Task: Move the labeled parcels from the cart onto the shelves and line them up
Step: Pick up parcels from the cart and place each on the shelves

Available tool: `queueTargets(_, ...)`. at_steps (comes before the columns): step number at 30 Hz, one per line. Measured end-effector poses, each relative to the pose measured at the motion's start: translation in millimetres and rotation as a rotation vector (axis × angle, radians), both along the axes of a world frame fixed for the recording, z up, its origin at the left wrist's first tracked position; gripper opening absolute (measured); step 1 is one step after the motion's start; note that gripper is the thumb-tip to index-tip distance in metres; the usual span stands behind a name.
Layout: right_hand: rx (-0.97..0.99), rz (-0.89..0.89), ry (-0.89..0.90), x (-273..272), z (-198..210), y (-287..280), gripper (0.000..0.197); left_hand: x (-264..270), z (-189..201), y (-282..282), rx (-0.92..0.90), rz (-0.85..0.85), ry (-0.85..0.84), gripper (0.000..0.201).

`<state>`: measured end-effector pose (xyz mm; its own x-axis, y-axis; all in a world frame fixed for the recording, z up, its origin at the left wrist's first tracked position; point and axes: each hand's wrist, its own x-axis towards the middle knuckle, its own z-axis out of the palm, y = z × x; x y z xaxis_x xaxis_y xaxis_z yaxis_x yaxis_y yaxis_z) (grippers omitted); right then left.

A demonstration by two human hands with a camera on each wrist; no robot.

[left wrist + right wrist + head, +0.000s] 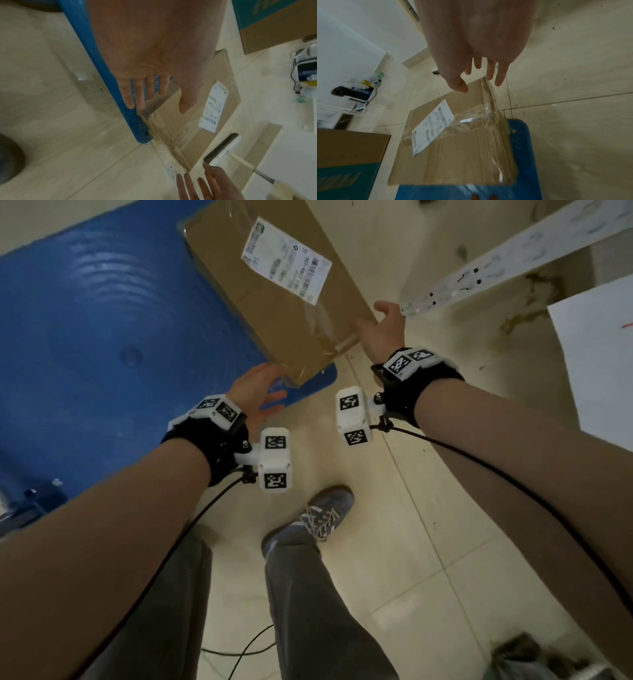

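While the brown box sits on the blue cart, the left hand and right hand reach with fingers spread, holding nothing, so the shelf work looks undone.

Parcel label print blurred, unreadable

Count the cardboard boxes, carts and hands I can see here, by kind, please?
Plain brown parcel with a white label: 1
Brown box with a teal band: 1
Blue cart: 1
Hands, left hand and right hand, both with fingers straight: 2
Total: 5
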<state>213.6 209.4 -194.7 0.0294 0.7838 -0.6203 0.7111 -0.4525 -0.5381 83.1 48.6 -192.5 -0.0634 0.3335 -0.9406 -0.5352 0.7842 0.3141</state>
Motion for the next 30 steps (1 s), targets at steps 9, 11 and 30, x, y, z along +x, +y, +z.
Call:
queueTargets(9,-0.184,0.174,-0.138,4.1,-11.5,-3.2,0.059,6.1,-19.6,-9.8,-0.022,0.003,-0.066,0.055)
queueTargets(11,-0.221,0.160,-0.142,12.7,-7.2,-19.3,0.056,4.2,-16.6,-22.2,-0.085,0.086,0.005,0.049)
queueTargets(30,-0.535,-0.656,0.335,81.7,185.8,-156.9,0.058,2.9,187.6,-35.1,-0.070,-0.118,0.083,0.029)
